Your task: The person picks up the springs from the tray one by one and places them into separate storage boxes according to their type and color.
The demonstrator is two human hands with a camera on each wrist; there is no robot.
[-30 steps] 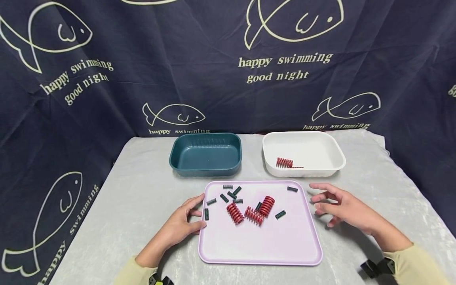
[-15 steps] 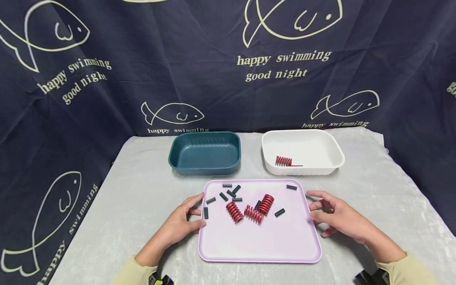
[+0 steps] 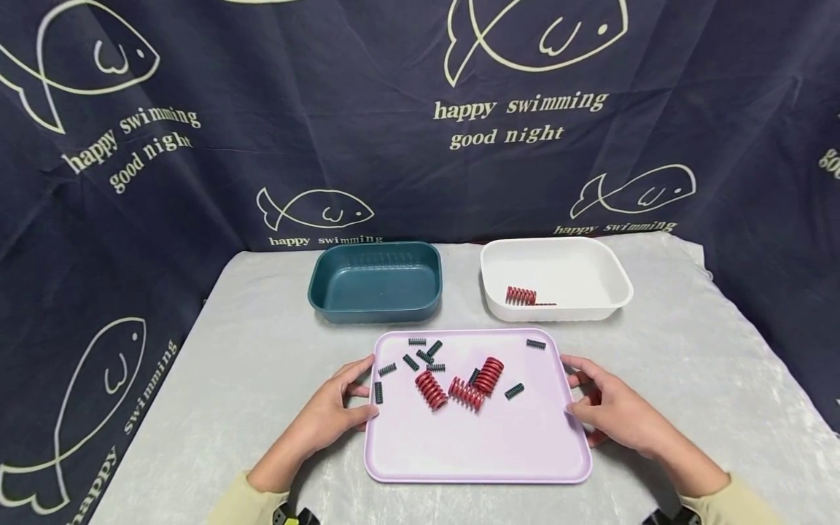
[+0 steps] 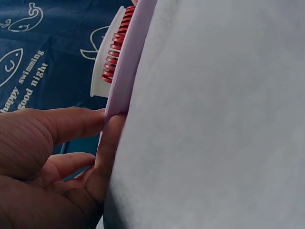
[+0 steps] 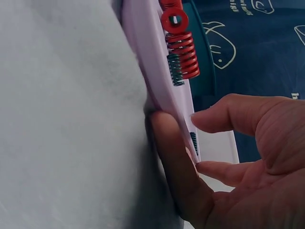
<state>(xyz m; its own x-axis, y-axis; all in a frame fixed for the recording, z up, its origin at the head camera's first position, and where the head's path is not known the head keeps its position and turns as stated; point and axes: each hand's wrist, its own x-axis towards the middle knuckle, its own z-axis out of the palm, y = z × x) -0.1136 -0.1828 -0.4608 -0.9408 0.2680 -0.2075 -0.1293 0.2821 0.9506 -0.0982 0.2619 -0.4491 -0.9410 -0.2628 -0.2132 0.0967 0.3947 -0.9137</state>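
A light purple tray (image 3: 479,452) lies on the table, holding three large red springs (image 3: 431,390) and several small dark green springs (image 3: 515,391). My left hand (image 3: 328,408) grips the tray's left edge; the left wrist view shows thumb and a finger (image 4: 110,143) pinching the rim. On the opposite side, my right hand (image 3: 617,408) holds the right edge. Its thumb (image 5: 214,117) is at the rim in the right wrist view, and another finger (image 5: 171,148) lies against the tray's outer side. Some fingertips are hidden behind the tray.
Behind the tray stand a dark teal bin (image 3: 375,315) on the left and a white bin (image 3: 558,313) on the right. Red springs (image 3: 521,295) lie inside the white one. A dark blue fish-print cloth (image 3: 407,146) hangs beyond the grey-covered table (image 3: 262,321).
My right hand has moved left from beside the tray and taken hold of its right edge. The left hand stays on the left edge. The springs lie as before.
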